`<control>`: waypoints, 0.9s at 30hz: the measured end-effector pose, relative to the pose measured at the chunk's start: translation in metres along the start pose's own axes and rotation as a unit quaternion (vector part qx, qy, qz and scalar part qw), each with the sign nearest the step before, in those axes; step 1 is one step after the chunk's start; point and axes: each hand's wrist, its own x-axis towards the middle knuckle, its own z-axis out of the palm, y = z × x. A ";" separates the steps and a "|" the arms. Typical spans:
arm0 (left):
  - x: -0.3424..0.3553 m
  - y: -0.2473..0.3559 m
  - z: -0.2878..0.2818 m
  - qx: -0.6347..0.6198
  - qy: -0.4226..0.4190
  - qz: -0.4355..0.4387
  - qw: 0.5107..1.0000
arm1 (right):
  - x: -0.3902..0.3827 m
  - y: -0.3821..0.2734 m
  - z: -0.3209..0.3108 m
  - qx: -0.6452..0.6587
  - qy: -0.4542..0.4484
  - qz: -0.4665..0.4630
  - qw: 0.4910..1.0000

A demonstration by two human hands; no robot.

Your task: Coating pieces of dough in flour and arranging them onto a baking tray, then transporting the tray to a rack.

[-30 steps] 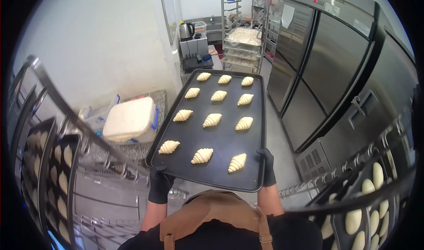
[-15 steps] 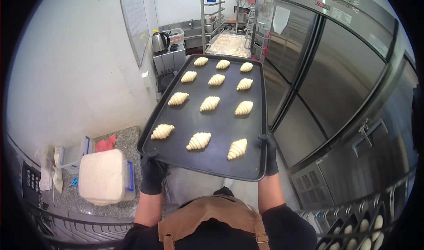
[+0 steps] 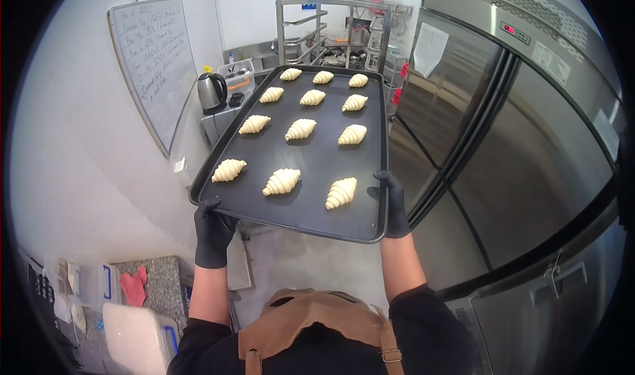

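Evenly, both forearms reach forward from the lower edge, the right one a little more upright. The left hand in a black glove [image 3: 215,236] is at the near left corner of a large rectangular black metal tray [image 3: 316,160], and the right hand in a black glove [image 3: 395,208] is at its right side, close to the near corner. Each grip is closed on the rim, with the thumb above; the fingers below are mostly hidden. The tray is in the air in front of the body, carrying twelve pale, ridged dough crescents [image 3: 282,182] in four rows of three. Behind its far edge stands a grey metal rack [image 3: 280,34]; whether they touch, I cannot tell. At lower left, a speckled grey stone surface [image 3: 165,279] bears a red cloth [image 3: 134,286] and a white-lidded plastic box [image 3: 134,335]. On the right is a tall stainless-steel refrigerator [image 3: 536,143].
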 end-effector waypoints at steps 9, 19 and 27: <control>0.009 0.006 0.000 0.009 -0.012 -0.016 1.000 | 0.003 -0.003 0.002 0.002 0.027 -0.020 0.999; 0.021 0.005 -0.027 -0.013 -0.004 -0.059 0.998 | 0.027 0.013 -0.017 0.042 0.001 -0.031 0.999; 0.025 0.005 -0.014 0.009 -0.110 -0.050 0.993 | 0.025 0.012 0.001 0.243 -0.230 -0.070 0.940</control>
